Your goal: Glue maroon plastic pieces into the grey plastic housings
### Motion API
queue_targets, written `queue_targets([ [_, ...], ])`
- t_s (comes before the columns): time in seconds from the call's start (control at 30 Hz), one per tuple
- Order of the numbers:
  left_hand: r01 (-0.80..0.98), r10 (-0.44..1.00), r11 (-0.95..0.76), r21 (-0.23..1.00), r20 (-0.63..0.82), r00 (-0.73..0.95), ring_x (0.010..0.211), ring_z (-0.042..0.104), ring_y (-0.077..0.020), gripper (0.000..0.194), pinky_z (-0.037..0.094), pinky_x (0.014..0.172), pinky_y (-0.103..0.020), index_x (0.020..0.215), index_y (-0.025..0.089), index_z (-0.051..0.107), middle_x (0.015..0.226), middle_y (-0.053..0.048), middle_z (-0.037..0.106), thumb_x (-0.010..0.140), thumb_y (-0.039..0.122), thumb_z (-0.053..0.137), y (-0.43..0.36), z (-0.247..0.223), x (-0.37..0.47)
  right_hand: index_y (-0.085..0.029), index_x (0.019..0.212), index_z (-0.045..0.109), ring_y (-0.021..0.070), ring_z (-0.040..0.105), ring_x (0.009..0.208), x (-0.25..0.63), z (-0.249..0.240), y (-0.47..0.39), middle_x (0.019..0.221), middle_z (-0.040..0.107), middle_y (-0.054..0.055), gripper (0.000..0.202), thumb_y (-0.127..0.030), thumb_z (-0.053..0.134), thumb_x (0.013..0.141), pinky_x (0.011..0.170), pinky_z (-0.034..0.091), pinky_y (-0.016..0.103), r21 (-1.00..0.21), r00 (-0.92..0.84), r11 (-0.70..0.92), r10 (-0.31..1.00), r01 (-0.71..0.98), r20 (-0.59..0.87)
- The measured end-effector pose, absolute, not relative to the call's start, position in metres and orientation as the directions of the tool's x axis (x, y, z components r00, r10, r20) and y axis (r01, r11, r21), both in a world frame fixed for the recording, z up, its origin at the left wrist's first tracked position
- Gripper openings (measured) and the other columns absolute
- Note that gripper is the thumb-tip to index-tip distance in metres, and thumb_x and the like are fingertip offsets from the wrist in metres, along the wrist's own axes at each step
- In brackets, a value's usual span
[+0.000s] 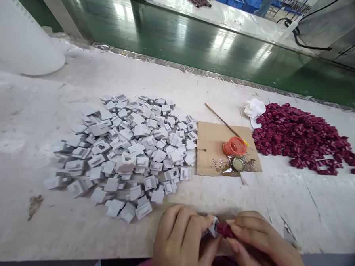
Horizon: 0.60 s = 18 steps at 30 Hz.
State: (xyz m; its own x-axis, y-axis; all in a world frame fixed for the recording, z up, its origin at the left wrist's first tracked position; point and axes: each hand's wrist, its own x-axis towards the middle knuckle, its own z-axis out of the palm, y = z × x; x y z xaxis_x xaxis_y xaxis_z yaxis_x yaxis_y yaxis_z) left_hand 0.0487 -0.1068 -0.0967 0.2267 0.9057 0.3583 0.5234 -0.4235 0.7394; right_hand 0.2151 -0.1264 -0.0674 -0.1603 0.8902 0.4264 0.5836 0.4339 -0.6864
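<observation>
Close to the table's front edge, my left hand [183, 240] is closed on a small grey plastic part [213, 227]. My right hand [257, 240] pinches a small maroon plastic part [224, 230] by its right end. The two parts meet end to end between my fingertips; whether one sits inside the other I cannot tell. Ahead and to the left spreads a heap of similar grey parts [141, 130]. A heap of maroon parts [299, 134] lies on the right.
Between the heaps, a cardboard piece [207, 163] bears a red-orange cup [234, 146], a bottle cap [238, 164] and wet spots. A thin brush [223, 120] lies across its far edge. White tissue [255, 108] touches the maroon heap. Behind runs a green conveyor belt [160, 34].
</observation>
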Motion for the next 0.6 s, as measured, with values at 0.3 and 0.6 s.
queue_targets([
  [0.3,0.512,0.892,-0.452,0.730,0.368,0.262,0.071,0.050,-0.0185,0.014,0.047,0.068,-0.030,0.084,0.019,0.060,0.068,0.000,0.060,0.079,0.005,0.063,-0.105,-0.096,0.047,-0.015,0.100,0.064,0.0179,0.065,0.078,0.206,-0.066,-0.125,0.085,0.067,0.007,0.030,0.003,0.064,0.076,0.061,0.059,0.029,-0.709,-0.163,0.382,0.919,0.593,0.359],
  [0.6,0.458,0.894,-0.427,0.780,0.288,0.342,0.076,0.063,-0.0185,0.021,0.055,0.067,-0.029,0.100,0.022,0.059,0.083,-0.002,0.066,0.082,0.026,0.068,-0.096,-0.084,0.036,-0.021,0.135,0.047,0.0185,0.067,0.088,0.261,-0.067,-0.113,0.111,0.066,0.009,0.044,-0.038,0.051,0.094,0.071,0.057,0.027,-0.490,-0.048,0.204,0.949,0.847,0.312],
])
